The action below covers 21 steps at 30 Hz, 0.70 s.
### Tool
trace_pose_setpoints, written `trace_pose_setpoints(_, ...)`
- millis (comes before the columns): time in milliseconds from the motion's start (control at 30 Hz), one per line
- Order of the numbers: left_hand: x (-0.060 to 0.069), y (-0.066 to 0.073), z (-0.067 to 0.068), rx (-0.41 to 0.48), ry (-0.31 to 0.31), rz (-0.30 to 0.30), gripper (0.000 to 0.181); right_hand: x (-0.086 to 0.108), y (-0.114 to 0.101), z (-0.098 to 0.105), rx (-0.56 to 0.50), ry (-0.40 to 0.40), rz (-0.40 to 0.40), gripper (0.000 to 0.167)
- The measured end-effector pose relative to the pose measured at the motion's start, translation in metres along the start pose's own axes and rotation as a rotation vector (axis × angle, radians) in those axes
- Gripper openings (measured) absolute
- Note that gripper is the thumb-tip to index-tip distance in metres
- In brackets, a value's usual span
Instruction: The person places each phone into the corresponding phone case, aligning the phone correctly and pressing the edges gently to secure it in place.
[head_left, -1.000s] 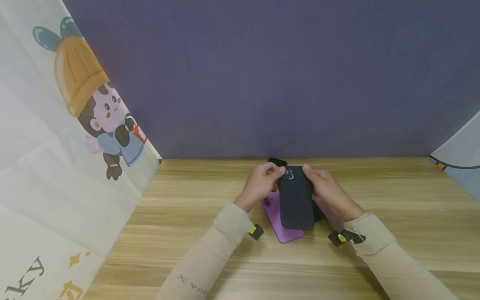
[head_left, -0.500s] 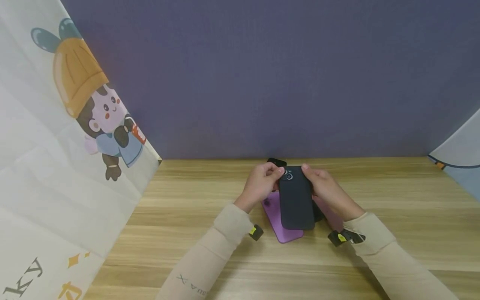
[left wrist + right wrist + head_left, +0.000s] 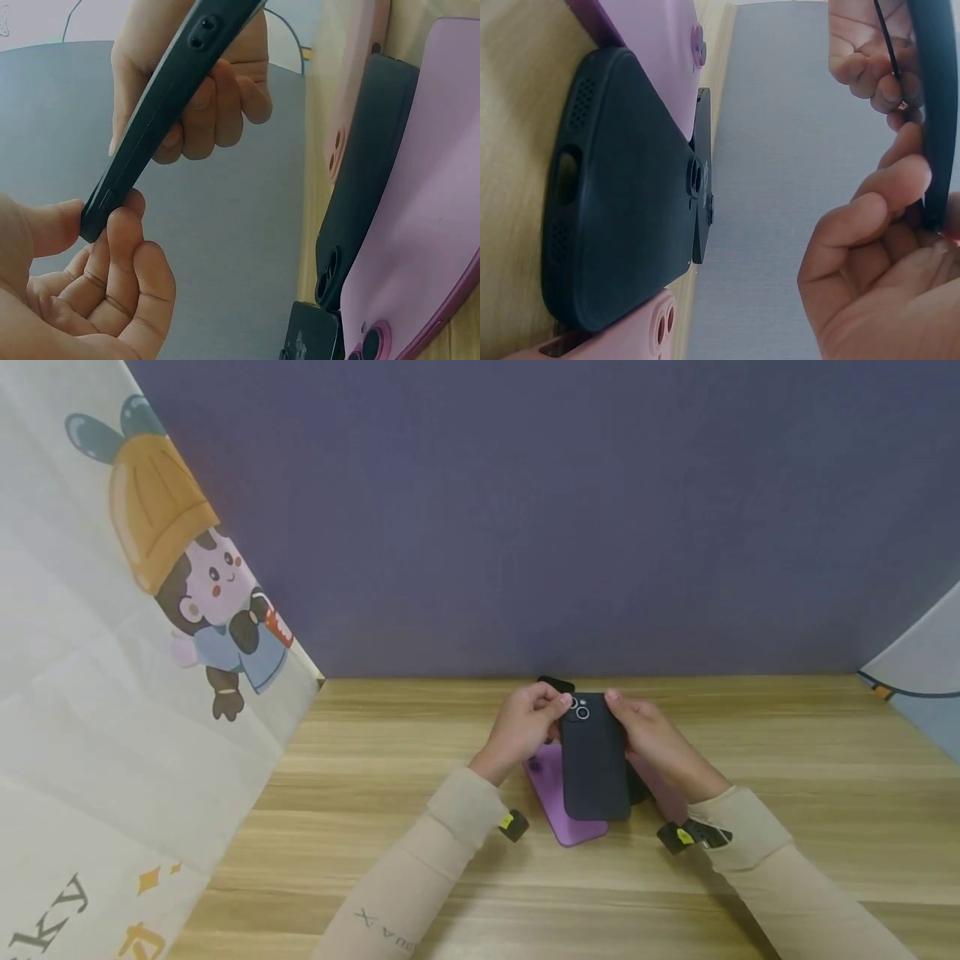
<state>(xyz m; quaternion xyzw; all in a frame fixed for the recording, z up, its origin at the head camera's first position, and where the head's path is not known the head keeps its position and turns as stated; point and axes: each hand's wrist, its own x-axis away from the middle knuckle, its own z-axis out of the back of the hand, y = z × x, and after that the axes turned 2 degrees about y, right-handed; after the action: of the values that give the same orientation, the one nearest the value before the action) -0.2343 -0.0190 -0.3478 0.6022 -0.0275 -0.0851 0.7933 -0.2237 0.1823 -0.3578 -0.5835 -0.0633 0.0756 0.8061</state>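
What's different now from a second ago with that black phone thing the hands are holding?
Hardly anything. The silvery camera rings on the flat, matte-black, rectangular phone or phone case show more clearly; I can't tell if it tilted. Nothing was newly grabbed or let go. The left hand and right hand still grip its top corners, and the smooth purple phone or phone case hasn't moved.
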Motion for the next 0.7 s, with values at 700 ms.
trace_pose_setpoints(700,-0.0025,-0.0035,0.0007,0.207,-0.065,0.005,0.018,0.0004,0.0017,0.0023,-0.025,-0.039,0.025,0.071)
